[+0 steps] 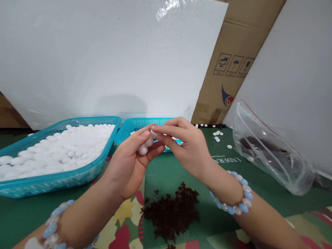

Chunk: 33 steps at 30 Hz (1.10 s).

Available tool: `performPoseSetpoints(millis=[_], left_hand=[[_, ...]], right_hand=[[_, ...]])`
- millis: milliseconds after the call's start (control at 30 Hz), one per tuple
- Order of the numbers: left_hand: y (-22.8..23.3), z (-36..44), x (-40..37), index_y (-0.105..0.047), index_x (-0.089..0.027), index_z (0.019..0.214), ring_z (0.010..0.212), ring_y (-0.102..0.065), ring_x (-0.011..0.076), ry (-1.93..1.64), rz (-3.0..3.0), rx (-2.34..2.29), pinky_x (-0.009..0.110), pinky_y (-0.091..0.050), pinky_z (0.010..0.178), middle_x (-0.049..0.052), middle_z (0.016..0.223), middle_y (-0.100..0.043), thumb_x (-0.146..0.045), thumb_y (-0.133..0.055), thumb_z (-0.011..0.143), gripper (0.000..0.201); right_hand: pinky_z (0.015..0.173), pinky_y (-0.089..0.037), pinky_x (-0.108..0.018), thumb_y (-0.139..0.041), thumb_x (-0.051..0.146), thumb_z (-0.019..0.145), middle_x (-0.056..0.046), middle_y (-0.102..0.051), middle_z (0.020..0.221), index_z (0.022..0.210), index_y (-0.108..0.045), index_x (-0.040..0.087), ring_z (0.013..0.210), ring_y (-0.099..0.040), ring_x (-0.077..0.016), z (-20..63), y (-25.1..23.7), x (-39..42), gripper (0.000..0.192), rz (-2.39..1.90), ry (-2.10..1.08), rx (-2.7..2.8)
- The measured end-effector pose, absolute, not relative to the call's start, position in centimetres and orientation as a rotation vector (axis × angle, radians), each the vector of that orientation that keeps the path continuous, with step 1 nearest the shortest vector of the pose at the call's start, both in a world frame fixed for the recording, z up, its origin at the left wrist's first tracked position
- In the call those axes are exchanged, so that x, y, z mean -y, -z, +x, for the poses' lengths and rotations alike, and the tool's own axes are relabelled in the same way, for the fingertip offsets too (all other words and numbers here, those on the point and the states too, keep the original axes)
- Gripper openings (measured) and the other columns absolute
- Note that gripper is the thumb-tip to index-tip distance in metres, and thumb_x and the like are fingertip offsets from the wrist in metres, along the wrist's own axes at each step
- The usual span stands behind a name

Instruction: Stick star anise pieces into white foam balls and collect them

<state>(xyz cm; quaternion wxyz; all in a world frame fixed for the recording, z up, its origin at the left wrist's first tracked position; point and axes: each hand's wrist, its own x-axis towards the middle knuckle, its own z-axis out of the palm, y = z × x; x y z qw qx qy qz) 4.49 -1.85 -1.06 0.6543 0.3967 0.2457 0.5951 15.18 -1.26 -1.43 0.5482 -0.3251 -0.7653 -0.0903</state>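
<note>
White beads (145, 145) sit pinched between both hands over the mat (164, 171): left hand (129, 163) curled on them, right hand (187, 147) fingertips closed on one. The near tray (44, 182) is full; the far tray (127, 128) looks nearly bare, so most remains.

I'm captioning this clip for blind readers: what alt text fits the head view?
Two hands, left hand and right hand, meet over a green mat, pinching small white beads. A teal basket of beads sits left, dark star-shaped pieces in front, a plastic bag right.
</note>
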Motion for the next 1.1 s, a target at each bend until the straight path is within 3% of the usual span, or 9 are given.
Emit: performPoseSetpoints(millis=[167, 267, 400, 533, 633, 800, 967, 1100], left_hand=[[1.1, 4.4, 1.4, -0.053, -0.011, 0.052, 0.041, -0.042, 0.0027, -1.460, 0.875, -0.592, 0.015, -0.045, 0.052, -0.004, 0.040, -0.039, -0.009, -0.039, 0.066, 0.021], [0.7, 4.1, 1.0, -0.051, -0.010, 0.050, 0.045, -0.045, 0.0034, -1.513, 0.854, -0.638, 0.013, -0.044, 0.050, -0.003, 0.042, -0.041, -0.012, -0.039, 0.067, 0.021], [0.4, 3.5, 0.4, -0.050, -0.011, 0.052, 0.041, -0.040, 0.0010, -1.558, 0.834, -0.671, 0.010, -0.038, 0.042, -0.003, 0.048, -0.042, -0.013, -0.039, 0.066, 0.018], [0.1, 2.8, 0.1, -0.048, -0.012, 0.051, 0.036, -0.033, 0.0001, -1.542, 0.815, -0.654, 0.010, -0.033, 0.037, -0.004, 0.046, -0.038, -0.012, -0.037, 0.067, 0.020], [-0.3, 2.5, 0.0, -0.046, -0.014, 0.050, 0.039, -0.034, 0.0013, -1.557, 0.811, -0.654, 0.012, -0.032, 0.037, -0.003, 0.048, -0.040, -0.013, -0.037, 0.067, 0.020], [-0.9, 2.4, 0.1, -0.045, -0.015, 0.050, 0.039, -0.034, 0.0022, -1.571, 0.792, -0.667, 0.012, -0.032, 0.037, -0.004, 0.044, -0.036, -0.012, -0.036, 0.067, 0.020], [-0.8, 2.6, 0.0, -0.046, -0.014, 0.051, 0.038, -0.035, 0.0018, -1.587, 0.789, -0.663, 0.010, -0.031, 0.034, -0.004, 0.042, -0.034, -0.011, -0.036, 0.067, 0.019], [-0.5, 2.6, -0.4, -0.046, -0.012, 0.050, 0.039, -0.036, 0.0010, -1.570, 0.823, -0.724, 0.009, -0.033, 0.037, -0.003, 0.043, -0.035, -0.010, -0.036, 0.066, 0.019]], right_hand=[[0.058, -0.040, -0.021, -0.045, 0.010, 0.068, 0.000, -0.057, 0.073, 0.080, -0.055, 0.016, 0.068, -0.050, -0.0094, 15.2, 1.3, 1.2, 0.017, -0.788, 0.178, 1.890], [0.053, -0.039, -0.021, -0.043, 0.007, 0.068, -0.001, -0.057, 0.073, 0.083, -0.052, 0.013, 0.066, -0.050, -0.0102, 15.6, 0.9, 1.4, 0.019, -0.938, 0.069, 2.025], [0.046, -0.035, -0.020, -0.047, 0.006, 0.063, -0.002, -0.056, 0.067, 0.079, -0.055, 0.013, 0.057, -0.048, -0.0106, 15.9, 1.3, 1.3, 0.019, -1.039, -0.148, 2.758], [0.036, -0.028, -0.018, -0.060, 0.018, 0.055, 0.000, -0.051, 0.059, 0.079, -0.056, 0.011, 0.044, -0.039, -0.0079, 14.7, 3.1, 0.8, 0.025, -0.863, -0.319, 3.229], [0.035, -0.028, -0.016, -0.060, 0.021, 0.055, 0.004, -0.045, 0.053, 0.074, -0.056, 0.011, 0.041, -0.035, -0.0058, 13.9, 4.1, 0.5, 0.022, -0.738, -0.402, 3.245], [0.038, -0.027, -0.015, -0.059, 0.010, 0.056, 0.007, -0.039, 0.047, 0.061, -0.054, 0.013, 0.041, -0.034, -0.0048, 13.8, 4.5, 0.3, 0.007, -0.606, -0.474, 3.186], [0.038, -0.027, -0.015, -0.058, 0.009, 0.055, 0.008, -0.038, 0.044, 0.047, -0.049, 0.015, 0.041, -0.034, -0.0045, 14.0, 4.6, 0.1, 0.013, -0.518, -0.544, 3.146], [0.043, -0.029, -0.017, -0.052, 0.009, 0.061, 0.006, -0.041, 0.047, 0.050, -0.052, 0.014, 0.043, -0.036, -0.0049, 14.2, 4.3, 0.0, 0.013, -0.540, -0.578, 3.128]])
